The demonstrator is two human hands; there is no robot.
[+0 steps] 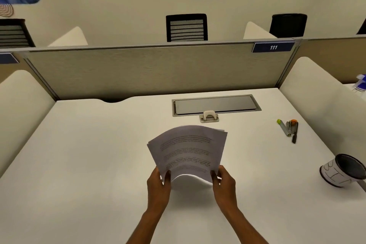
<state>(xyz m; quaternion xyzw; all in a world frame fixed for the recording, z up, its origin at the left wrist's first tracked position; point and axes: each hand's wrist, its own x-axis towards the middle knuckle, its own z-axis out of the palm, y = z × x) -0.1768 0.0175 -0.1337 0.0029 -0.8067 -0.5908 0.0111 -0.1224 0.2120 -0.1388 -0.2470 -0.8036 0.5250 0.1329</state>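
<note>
A stack of printed white sheets [188, 150] is held above the white desk [89, 154], bowed upward along its near edge. My left hand [158, 186] grips the stack's near left corner with the thumb on top. At the near right corner, my right hand [224, 184] grips it the same way. The sheets fan slightly apart at the far edge.
A small hole punch [209, 117] sits in front of a grey cable hatch [216, 104]. Markers and a stapler [289, 128] lie at the right. A black mesh cup [345, 170] wrapped in paper lies on its side near the right edge. Partitions [150, 69] wall the desk.
</note>
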